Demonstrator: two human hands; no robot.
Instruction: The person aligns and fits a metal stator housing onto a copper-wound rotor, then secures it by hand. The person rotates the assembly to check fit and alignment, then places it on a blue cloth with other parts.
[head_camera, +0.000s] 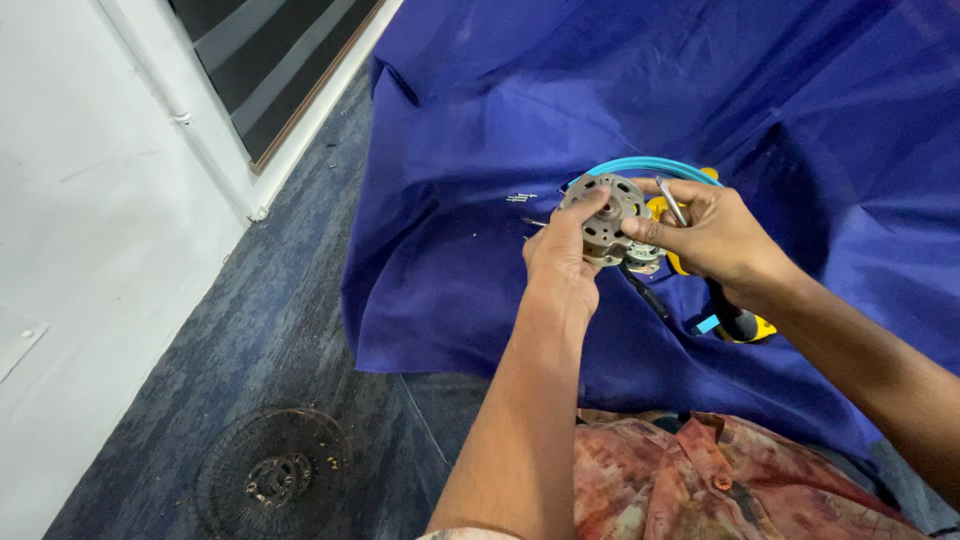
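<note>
With left hand (560, 255) pinching the small fan motor (610, 220) above the blue cloth (480, 120) and right hand (705, 232) gripping a slim metal tool (672, 202), probably mid-teardown, next needing tool tip seated squarely.

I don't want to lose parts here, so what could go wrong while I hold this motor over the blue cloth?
The small screws lie loose on the sloping blue cloth; a tug on it could roll them onto the carpet.

The motor is pinched between the left hand and the right hand, above the cloth; a slip could drop it.

The right hand also holds a thin metal tool, which probably weakens its grip.
</note>
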